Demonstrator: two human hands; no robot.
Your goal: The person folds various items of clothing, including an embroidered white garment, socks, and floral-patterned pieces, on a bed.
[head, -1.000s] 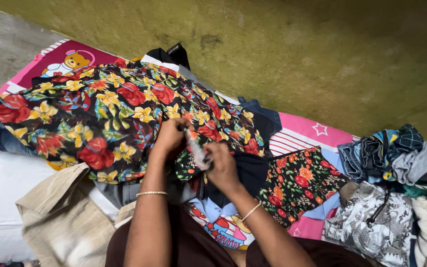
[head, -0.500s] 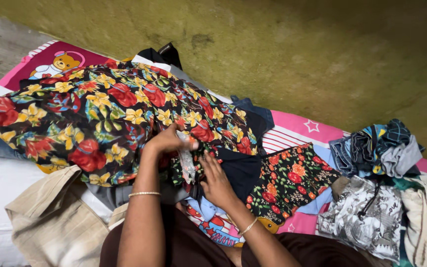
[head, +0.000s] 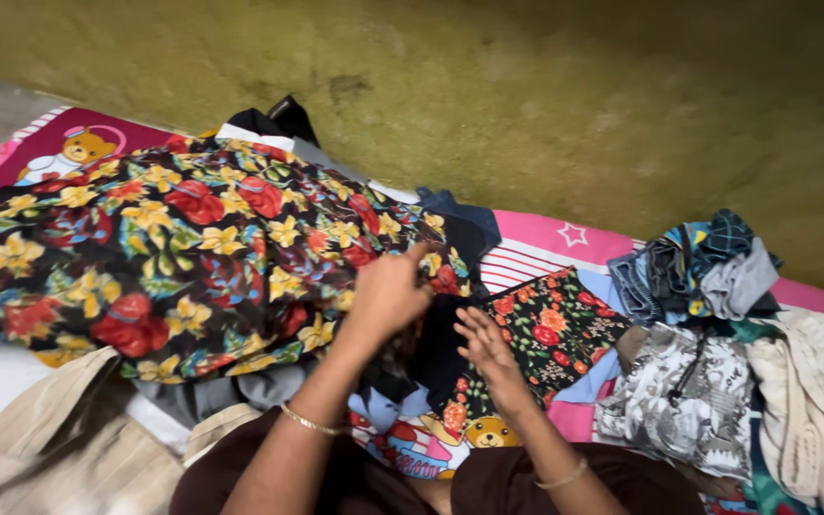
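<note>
Since a moment ago the white scrap has gone from between the hands; the left hand (head: pixel 388 294) now clenches on the floral cloth's (head: pixel 183 257) right edge, and the right hand (head: pixel 484 343) lies open, fingers released, on a dark garment (head: pixel 441 348) at 5 o'clock of it. Cloth covers the mat (head: pixel 545 243) leftward; a clothes pile (head: pixel 698 277) crowds 3 o'clock, bare floor (head: pixel 526 105) lies at 12

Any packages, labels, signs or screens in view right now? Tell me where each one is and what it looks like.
None in view: no package, label, sign or screen.
Nearest thing to a picture: the pink mat under the clothes has printed teddy bears and a white star outline.
Both hands, left hand and right hand, are on the large floral cloth.
</note>
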